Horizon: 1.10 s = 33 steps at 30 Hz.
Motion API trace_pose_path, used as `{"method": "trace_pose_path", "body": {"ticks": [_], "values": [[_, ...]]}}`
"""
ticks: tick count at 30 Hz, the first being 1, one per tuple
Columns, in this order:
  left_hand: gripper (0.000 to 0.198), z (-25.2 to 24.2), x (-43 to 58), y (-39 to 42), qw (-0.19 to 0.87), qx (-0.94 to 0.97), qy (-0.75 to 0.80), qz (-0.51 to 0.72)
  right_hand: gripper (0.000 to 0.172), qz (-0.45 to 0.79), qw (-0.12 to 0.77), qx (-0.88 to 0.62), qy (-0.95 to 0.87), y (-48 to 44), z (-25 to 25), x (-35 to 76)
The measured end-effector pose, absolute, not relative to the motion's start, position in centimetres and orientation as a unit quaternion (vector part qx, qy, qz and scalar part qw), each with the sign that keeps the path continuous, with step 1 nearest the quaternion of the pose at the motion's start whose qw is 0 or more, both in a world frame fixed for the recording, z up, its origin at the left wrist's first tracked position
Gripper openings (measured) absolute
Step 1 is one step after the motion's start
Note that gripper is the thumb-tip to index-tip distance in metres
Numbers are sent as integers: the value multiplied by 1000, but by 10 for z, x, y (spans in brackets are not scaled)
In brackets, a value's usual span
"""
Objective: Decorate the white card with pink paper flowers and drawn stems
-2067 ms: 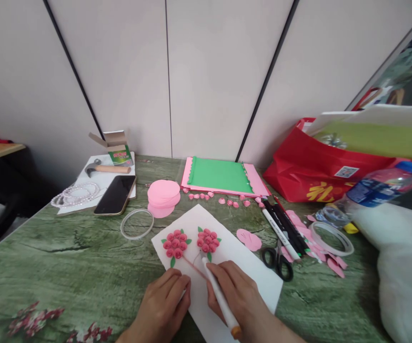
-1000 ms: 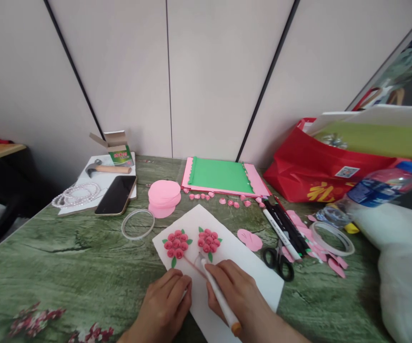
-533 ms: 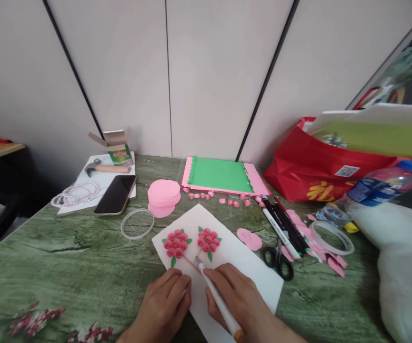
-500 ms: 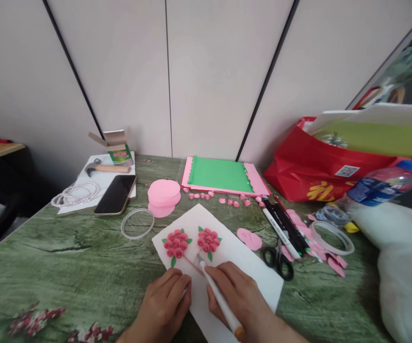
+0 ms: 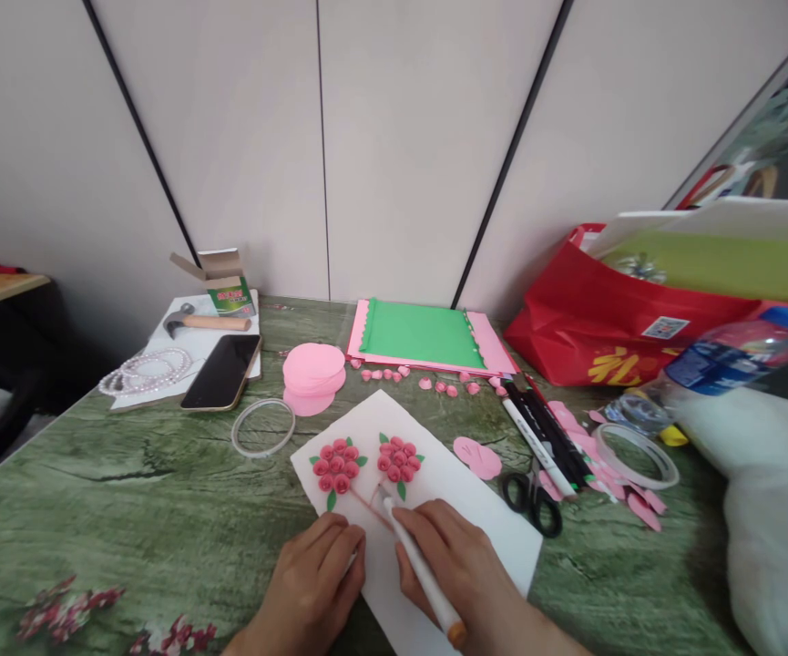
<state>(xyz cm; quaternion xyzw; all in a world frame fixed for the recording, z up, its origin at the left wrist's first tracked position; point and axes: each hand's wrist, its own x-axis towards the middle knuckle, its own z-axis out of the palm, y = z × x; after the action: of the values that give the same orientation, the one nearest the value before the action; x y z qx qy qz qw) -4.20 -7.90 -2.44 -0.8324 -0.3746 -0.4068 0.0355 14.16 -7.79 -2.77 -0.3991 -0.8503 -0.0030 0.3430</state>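
My right hand point(image 5: 452, 556) is closed round a white marker point(image 5: 427, 579) with an orange end. Its tip rests on a sheet of white paper point(image 5: 489, 519), just below a cluster of red paper roses point(image 5: 400, 460) with green leaves. A second rose cluster point(image 5: 336, 466) sits to its left, and a thin brownish-pink line point(image 5: 366, 504) runs from it down toward the right. My left hand point(image 5: 315, 574) lies curled on the paper's lower left edge. A bit of something white shows between its fingers, too small to name.
Black-handled scissors point(image 5: 532, 501), several pens point(image 5: 544, 437) and a tape roll point(image 5: 636, 456) lie at right. Pink paper circles point(image 5: 312, 369), another tape roll point(image 5: 263, 428), a phone point(image 5: 221, 372) and a hammer point(image 5: 209, 322) are left. Behind are green paper point(image 5: 421, 333) and a red bag point(image 5: 571, 310).
The marker's tip has shifted very slightly to the right, and a faint short line shows by it under the right rose cluster. My left hand has stayed in place.
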Motion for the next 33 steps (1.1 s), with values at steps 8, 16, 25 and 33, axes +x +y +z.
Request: {"method": "trace_pose_path", "body": {"ticks": [8, 16, 25, 33], "values": [[14, -24, -43, -80, 54, -837, -376, -394, 33, -10, 348, -409, -844, -79, -25, 140], [15, -23, -43, -81, 68, -842, -372, -385, 33, 11, 352, -392, -850, -78, -28, 141], [15, -24, -42, -81, 72, -838, -378, -388, 29, 21, 372, -375, -849, -76, -18, 142], [15, -21, -42, -80, 77, -835, -383, -387, 31, 14, 354, -365, -861, -76, -19, 143]]}}
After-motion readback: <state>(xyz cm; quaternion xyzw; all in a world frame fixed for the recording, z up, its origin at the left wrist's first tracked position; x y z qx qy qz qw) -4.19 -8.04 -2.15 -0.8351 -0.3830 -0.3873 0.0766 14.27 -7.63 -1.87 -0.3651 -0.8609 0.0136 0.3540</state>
